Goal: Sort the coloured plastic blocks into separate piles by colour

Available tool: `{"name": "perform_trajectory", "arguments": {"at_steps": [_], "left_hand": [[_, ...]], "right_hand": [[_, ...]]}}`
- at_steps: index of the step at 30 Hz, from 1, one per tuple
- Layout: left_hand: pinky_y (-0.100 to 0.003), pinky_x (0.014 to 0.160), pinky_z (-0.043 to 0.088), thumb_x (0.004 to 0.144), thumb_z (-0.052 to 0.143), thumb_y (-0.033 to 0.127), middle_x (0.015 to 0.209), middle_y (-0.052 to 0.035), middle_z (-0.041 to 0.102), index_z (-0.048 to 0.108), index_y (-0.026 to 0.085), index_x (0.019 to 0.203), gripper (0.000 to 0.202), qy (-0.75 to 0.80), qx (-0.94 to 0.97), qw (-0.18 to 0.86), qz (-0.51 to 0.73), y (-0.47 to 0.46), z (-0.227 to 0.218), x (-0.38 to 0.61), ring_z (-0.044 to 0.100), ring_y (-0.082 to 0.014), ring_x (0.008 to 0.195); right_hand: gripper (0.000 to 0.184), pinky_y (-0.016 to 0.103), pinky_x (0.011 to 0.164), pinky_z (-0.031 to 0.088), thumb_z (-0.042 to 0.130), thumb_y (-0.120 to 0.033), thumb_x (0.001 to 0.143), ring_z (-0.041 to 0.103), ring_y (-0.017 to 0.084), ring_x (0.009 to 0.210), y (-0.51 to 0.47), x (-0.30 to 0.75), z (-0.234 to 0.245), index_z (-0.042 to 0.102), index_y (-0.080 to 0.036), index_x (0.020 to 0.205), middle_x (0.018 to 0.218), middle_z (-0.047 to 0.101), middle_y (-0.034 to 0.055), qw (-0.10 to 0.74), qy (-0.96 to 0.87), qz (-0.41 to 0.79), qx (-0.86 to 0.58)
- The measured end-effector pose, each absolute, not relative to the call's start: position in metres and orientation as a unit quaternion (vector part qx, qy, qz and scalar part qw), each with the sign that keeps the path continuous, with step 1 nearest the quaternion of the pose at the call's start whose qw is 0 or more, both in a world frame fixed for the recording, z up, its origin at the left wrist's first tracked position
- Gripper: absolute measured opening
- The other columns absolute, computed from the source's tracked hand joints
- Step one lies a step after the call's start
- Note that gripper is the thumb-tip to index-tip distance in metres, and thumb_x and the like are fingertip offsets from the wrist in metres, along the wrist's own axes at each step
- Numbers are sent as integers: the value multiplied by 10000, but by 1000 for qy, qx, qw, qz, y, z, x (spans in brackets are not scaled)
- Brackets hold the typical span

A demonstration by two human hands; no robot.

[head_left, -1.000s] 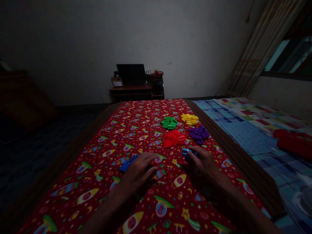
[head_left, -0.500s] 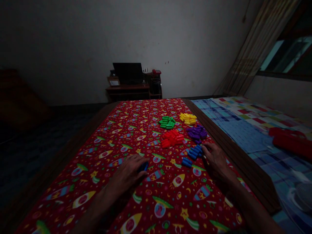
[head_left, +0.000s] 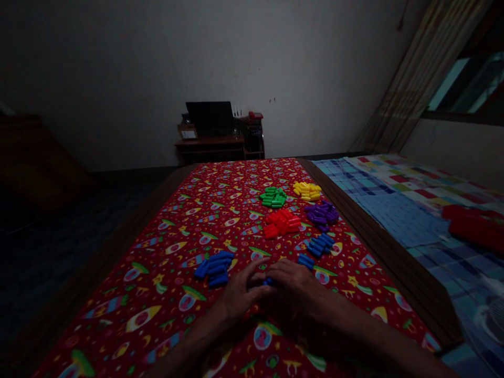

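My left hand point(head_left: 242, 290) is low over the red cloth, its thumb and fingers apart and reaching toward my right hand point(head_left: 296, 283). The right hand's fingers are bent together around a small blue plastic cylinder point(head_left: 268, 282), mostly hidden between the two hands. Left of my left hand lies a pile of blue cylinders point(head_left: 218, 266). Just beyond the right hand are a few more blue cylinders point(head_left: 306, 261), with another blue cluster point(head_left: 320, 244) behind them.
Farther up the table are piles of red point(head_left: 282, 223), purple point(head_left: 322, 214), green point(head_left: 273, 197) and yellow cylinders point(head_left: 307, 191). A brown wooden edge point(head_left: 378, 257) borders the patterned cloth point(head_left: 157, 310). A bed point(head_left: 409, 210) stands to the right, a desk with a monitor point(head_left: 210, 118) at the far wall.
My right hand has left the blue cluster and moved left and nearer, beside my left hand. My left hand has shifted right, and the blue pile on its left now shows.
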State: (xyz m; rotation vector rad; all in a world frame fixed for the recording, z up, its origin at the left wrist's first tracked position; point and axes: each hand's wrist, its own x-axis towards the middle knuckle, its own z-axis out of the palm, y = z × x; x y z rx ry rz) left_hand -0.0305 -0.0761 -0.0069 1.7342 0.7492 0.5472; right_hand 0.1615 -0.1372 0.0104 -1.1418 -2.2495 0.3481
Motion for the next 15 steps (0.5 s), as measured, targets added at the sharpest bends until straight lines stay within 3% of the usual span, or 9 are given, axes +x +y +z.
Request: {"name": "perform_trajectory", "arguments": {"at_steps": [2, 4, 9, 12, 15], "left_hand": [[-337, 794, 567, 850, 573, 367, 1044, -60, 729, 560, 218, 1269, 446, 329, 772, 490, 235, -73, 0, -36, 690, -221, 936], [-347, 861, 547, 886, 536, 396, 1091, -59, 714, 637, 240, 1166, 336, 352, 820, 379, 245, -65, 9, -47, 673, -224, 986], [-404, 989, 477, 905, 491, 470, 1218, -85, 647, 616, 221, 1191, 399, 373, 876, 166, 256, -25, 7, -89, 598, -248, 1129], [-456, 1028, 434, 862, 521, 538, 1288, -117, 599, 605, 204, 1209, 490, 373, 893, 120, 224, -8, -12, -108, 541, -287, 1201], [-434, 1008, 452, 866, 524, 526, 1284, -92, 603, 595, 238, 1230, 470, 380, 899, 123, 178, -5, -23, -113, 556, -269, 1178]], "right_hand": [[162, 281, 722, 488, 483, -216, 943, 609, 167, 834, -134, 174, 8, 623, -190, 1019, 926, 669, 68, 304, -817, 105, -479], [188, 275, 680, 464, 458, -251, 958, 587, 158, 747, -132, 192, 10, 625, -187, 900, 838, 652, 57, 308, -781, 75, -538], [233, 288, 660, 443, 473, -282, 946, 562, 171, 722, -127, 236, 9, 654, -182, 838, 825, 626, 74, 254, -731, -13, -633], [202, 294, 650, 446, 494, -266, 924, 557, 182, 737, -122, 250, 1, 666, -179, 864, 849, 609, 84, 242, -712, -47, -658], [190, 318, 681, 468, 490, -253, 918, 567, 201, 781, -119, 255, -1, 660, -172, 892, 891, 606, 100, 278, -697, -78, -657]]}}
